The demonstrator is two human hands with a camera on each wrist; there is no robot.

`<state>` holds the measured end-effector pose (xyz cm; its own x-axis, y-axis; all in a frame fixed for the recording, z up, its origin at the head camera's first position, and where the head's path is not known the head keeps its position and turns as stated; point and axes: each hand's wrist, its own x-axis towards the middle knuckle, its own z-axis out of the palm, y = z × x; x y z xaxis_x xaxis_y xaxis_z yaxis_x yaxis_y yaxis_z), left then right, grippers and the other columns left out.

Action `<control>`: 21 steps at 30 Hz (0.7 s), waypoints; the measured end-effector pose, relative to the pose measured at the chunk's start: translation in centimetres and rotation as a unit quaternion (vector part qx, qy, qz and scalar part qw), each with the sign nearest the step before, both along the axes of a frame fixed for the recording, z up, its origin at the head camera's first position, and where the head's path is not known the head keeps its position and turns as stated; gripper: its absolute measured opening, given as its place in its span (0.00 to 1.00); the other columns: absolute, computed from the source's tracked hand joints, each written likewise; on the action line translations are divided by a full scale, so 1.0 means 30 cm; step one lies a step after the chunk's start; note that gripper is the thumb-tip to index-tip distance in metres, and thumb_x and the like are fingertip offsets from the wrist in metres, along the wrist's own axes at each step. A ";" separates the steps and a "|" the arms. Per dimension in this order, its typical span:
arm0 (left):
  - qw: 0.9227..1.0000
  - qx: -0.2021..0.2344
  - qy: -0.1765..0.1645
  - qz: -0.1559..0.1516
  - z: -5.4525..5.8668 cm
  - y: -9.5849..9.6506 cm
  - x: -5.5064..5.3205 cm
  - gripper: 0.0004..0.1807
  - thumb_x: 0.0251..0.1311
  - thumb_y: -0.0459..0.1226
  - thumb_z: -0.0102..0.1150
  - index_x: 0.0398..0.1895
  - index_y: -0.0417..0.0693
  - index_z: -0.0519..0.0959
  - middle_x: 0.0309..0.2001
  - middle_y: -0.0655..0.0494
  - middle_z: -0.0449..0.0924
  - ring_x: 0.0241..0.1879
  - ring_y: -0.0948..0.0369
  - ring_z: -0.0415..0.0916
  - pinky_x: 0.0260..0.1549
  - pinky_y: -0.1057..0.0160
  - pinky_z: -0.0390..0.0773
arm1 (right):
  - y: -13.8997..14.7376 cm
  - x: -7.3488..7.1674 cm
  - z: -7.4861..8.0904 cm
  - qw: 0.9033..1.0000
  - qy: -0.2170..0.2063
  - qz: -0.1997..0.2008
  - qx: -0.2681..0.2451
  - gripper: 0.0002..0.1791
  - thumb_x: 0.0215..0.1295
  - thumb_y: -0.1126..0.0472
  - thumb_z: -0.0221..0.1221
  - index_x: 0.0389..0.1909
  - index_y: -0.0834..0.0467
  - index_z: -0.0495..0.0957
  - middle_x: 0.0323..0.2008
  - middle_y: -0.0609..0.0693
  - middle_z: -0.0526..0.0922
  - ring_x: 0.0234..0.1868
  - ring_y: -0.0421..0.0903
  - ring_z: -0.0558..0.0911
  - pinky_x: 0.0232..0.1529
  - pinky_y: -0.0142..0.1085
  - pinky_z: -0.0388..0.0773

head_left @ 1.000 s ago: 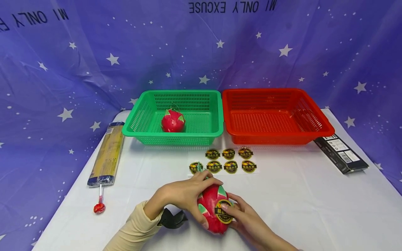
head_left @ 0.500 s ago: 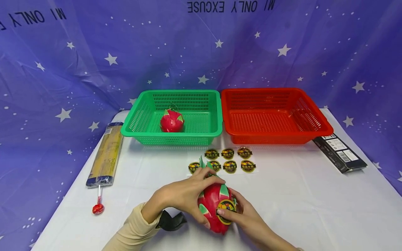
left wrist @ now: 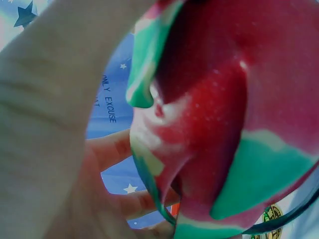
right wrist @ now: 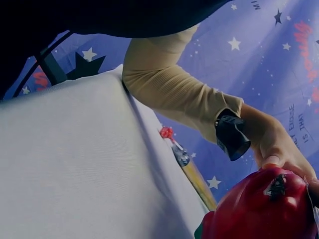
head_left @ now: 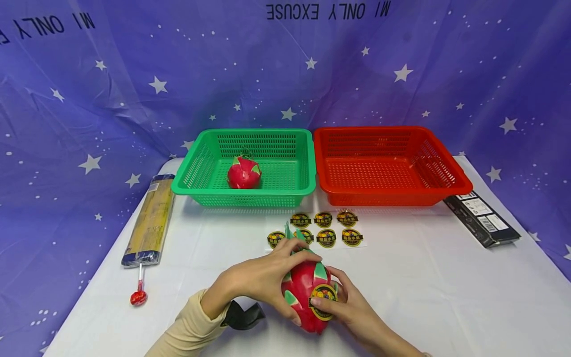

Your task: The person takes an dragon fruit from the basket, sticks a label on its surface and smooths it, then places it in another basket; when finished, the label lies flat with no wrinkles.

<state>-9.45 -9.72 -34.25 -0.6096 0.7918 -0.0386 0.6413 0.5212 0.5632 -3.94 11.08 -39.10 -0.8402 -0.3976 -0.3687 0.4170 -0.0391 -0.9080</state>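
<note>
A red dragon fruit (head_left: 304,282) with green-tipped scales is held between both hands near the table's front edge. My left hand (head_left: 269,277) grips it from the left and over the top, thumb on the near side. From the right, my right hand (head_left: 352,307) holds it, the thumb pressing on a round black-and-gold sticker (head_left: 323,301) on the skin. Red skin and green scales of the fruit (left wrist: 214,119) fill much of the left wrist view. In the right wrist view, the fruit's dark end (right wrist: 277,187) faces the camera and the left thumb lies on it.
A sheet with several like stickers (head_left: 326,238) lies beyond the fruit. Behind it stand a green basket (head_left: 243,191) holding another dragon fruit (head_left: 244,172) and a red basket (head_left: 397,190). At left lie a yellow packet (head_left: 151,218) and a lollipop (head_left: 139,297); at right, a black box (head_left: 484,220).
The dragon fruit has turned slightly in the hands, and its sticker has shifted a little to the right. The right thumb now lies nearer the sticker's left side.
</note>
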 end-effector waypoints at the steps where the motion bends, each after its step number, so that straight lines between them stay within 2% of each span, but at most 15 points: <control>1: 1.000 0.001 0.000 0.000 -0.001 0.000 0.000 0.51 0.28 0.56 0.74 0.62 0.67 0.60 0.62 0.58 0.54 0.60 0.63 0.53 0.46 0.66 0.73 | 0.001 -0.001 0.001 1.000 -0.002 0.000 -0.002 0.38 0.59 0.57 0.59 0.64 0.54 0.47 0.56 0.57 0.68 0.49 0.44 0.76 0.47 0.39 0.77; 6: 1.000 0.004 0.011 -0.003 -0.003 0.001 -0.001 0.51 0.28 0.57 0.73 0.62 0.67 0.58 0.62 0.57 0.54 0.60 0.63 0.53 0.47 0.66 0.73 | 0.008 -0.008 0.009 1.000 0.008 0.002 -0.017 0.37 0.59 0.60 0.58 0.64 0.54 0.49 0.55 0.55 0.67 0.51 0.45 0.75 0.48 0.40 0.76; 13: 0.999 0.014 0.042 -0.007 -0.003 0.006 -0.009 0.53 0.31 0.61 0.70 0.65 0.69 0.54 0.66 0.59 0.52 0.64 0.64 0.50 0.54 0.61 0.70 | 0.029 -0.017 0.025 1.000 0.012 -0.014 -0.015 0.37 0.58 0.60 0.58 0.64 0.53 0.49 0.53 0.54 0.69 0.49 0.46 0.75 0.47 0.40 0.77; 21: 0.999 0.031 0.030 0.008 0.000 0.010 -0.013 0.49 0.37 0.60 0.67 0.66 0.72 0.55 0.69 0.60 0.49 0.70 0.60 0.43 0.59 0.50 0.65 | 0.062 -0.031 0.045 0.999 0.014 -0.035 0.000 0.38 0.57 0.60 0.59 0.65 0.53 0.49 0.56 0.58 0.64 0.50 0.47 0.75 0.47 0.41 0.77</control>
<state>-9.85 -9.43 -34.24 -0.6218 0.7818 0.0470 0.6667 0.4969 0.5556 -4.86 12.93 -37.74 -0.8757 -0.3374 -0.3455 0.3883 -0.0665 -0.9191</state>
